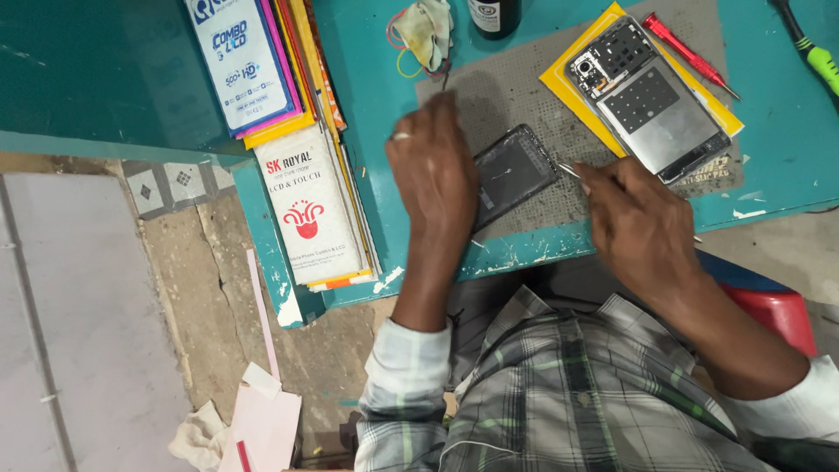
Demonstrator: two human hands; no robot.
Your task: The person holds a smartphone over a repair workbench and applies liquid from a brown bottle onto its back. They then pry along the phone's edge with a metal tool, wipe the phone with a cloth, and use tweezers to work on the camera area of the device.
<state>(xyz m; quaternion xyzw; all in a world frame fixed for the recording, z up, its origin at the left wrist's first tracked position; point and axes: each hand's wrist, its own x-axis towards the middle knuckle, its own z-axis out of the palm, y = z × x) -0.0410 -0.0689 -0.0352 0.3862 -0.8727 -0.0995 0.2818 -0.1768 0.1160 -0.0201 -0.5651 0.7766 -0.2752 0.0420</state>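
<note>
While the left hand point(434, 170) presses flat, fingers stretched, on the left edge of a dark phone panel point(514, 172) lying on the grey work mat point(516, 87), the right hand point(636, 229) is curled tight around thin metal tweezers point(569, 170), whose tip touches the panel's right edge. An opened phone point(647, 96) rests on a yellow sheet point(559, 79) further back, a red screwdriver point(689, 54) just beside it.

A dark, flat phone panel point(514, 173) lies tilted on the grey work mat point(516, 96), near the teal table's point(786, 131) front edge. A thin metal tool tip point(568, 170) touches its right edge.
</note>
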